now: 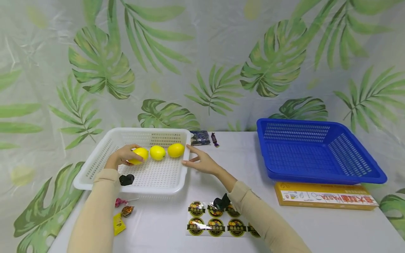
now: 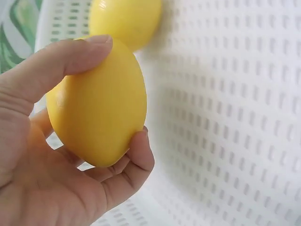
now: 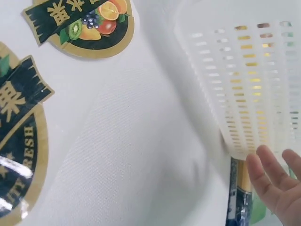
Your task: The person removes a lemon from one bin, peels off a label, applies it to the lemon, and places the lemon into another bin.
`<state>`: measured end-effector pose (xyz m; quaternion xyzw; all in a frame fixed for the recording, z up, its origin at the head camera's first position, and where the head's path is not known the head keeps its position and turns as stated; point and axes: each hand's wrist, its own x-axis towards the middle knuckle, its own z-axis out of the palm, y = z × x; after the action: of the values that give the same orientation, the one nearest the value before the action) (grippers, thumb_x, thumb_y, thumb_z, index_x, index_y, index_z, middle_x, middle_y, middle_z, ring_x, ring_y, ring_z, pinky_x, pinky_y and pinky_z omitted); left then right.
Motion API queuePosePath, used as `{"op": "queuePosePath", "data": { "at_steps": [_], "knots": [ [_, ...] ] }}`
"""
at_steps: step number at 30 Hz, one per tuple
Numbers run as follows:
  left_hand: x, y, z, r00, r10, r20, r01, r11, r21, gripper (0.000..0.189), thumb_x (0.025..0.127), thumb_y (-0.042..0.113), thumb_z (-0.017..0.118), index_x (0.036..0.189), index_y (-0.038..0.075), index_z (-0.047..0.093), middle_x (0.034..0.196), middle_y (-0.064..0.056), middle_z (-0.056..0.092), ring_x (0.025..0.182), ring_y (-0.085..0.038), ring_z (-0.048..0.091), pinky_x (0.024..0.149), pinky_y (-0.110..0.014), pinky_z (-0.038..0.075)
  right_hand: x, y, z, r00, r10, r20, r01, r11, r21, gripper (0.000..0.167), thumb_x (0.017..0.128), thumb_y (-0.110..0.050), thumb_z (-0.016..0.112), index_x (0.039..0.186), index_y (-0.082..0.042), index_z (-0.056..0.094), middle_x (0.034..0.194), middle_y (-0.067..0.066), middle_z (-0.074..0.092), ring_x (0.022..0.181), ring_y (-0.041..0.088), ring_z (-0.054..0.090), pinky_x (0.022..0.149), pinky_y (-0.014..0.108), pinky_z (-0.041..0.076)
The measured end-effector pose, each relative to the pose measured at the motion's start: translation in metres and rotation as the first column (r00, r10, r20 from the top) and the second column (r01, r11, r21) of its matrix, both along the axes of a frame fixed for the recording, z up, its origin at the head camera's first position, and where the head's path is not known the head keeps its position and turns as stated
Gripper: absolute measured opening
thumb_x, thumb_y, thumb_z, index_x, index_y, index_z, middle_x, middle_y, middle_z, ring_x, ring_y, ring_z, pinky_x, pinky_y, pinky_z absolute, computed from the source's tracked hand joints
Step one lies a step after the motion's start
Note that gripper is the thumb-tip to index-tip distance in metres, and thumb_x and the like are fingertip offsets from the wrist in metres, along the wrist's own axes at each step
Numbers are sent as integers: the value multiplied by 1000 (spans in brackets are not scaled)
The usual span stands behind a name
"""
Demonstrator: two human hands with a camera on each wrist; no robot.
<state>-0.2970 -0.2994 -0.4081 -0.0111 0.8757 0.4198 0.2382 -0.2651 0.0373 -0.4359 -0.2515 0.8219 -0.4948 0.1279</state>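
So the easiest read is on the round stickers (image 1: 216, 226), lying on the near side of the right hand (image 1: 202, 161): they say 精品水果. The right wrist view catches a couple up close, one with 水果 showing, another with 果 plus "ITY" and "RESH" in English, the rest cut off or lost in glare. Way out to the right of that hand there's a yellow box (image 1: 327, 196) with PASTA in red, looks upside down from here, and Chinese characters next to it that I can't read for sure.
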Motion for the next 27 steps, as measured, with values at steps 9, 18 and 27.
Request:
{"op": "queuePosePath", "data": {
  "at_steps": [9, 18, 27],
  "knots": [
    [7, 21, 26, 980, -111, -165, 124, 990, 70, 63, 82, 14, 69, 134, -4, 39, 105, -18, 50, 77, -20, 49, 65, -33, 48, 22, 37, 4, 997, -23, -72, 25, 999, 33, 70, 89, -32, 63, 147, -12, 30, 135, 23, 48, 111, 36, 57, 88, 45, 49],
    [18, 55, 44, 946, -171, -274, 194, 979, 59, 62, 78, 16, 73, 131, -2, 45, 110, -21, 52, 81, -22, 51, 65, -35, 49, 55, 96, -5, 992, -50, -117, 60, 994, 87, 71, 88, -33, 66, 146, -9, 32, 131, 25, 50, 112, 40, 55, 87, 51, 47],
    [25, 91, 45, 891, -236, -389, 285, 956, 74, 61, 74, 14, 76, 128, 2, 51, 116, -19, 56, 94, -27, 53, 77, -36, 46, 91, 143, -28, 982, -60, -180, 89, 984, 157, 68, 83, -30, 72, 136, 3, 43, 126, 25, 54, 109, 42, 54, 89, 56, 44]
  ]
}}
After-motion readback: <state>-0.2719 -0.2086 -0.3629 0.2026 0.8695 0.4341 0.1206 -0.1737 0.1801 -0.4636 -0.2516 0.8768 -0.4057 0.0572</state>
